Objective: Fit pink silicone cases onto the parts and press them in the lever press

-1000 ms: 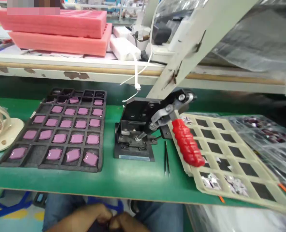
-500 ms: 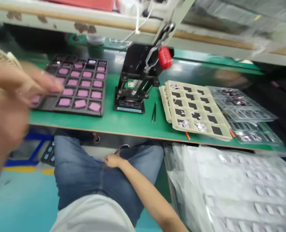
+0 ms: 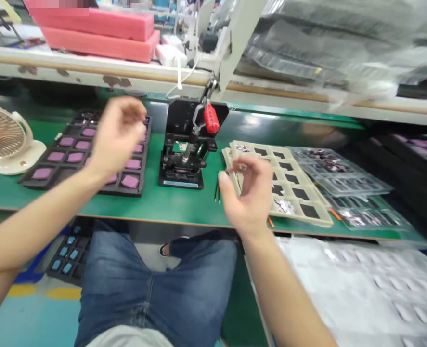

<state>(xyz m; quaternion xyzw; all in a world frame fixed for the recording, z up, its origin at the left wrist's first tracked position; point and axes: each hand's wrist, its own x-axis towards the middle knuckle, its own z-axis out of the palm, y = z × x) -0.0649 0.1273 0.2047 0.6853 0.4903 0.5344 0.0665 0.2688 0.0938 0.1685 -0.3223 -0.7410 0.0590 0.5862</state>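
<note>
My left hand [image 3: 117, 135] hovers over a black foam tray [image 3: 63, 172] of pink pads [image 3: 75, 157], its fingers loosely bent, thumb apart, with nothing visible in it. Between my hands stands a black hand press [image 3: 184, 164] with a red handle [image 3: 211, 118], which neither hand touches. My right hand [image 3: 251, 195] is in front of the left part of a cream compartment tray [image 3: 319, 216]; thumb and curled fingers are apart and nothing shows between them. Black tweezers [image 3: 217, 188] lie on the green table, close to my right thumb and partly hidden by it.
A cream fan [image 3: 4, 132] stands at far left. Clear plastic trays [image 3: 343, 166] with small parts lie at right, above white trays [image 3: 329, 289] nearer me. A shelf edge [image 3: 90, 72] with pink foam blocks [image 3: 101, 36] runs across the back.
My right hand has risen from my lap to beside the cream tray. My left hand has moved forward and right over the foam tray. The view has tilted up.
</note>
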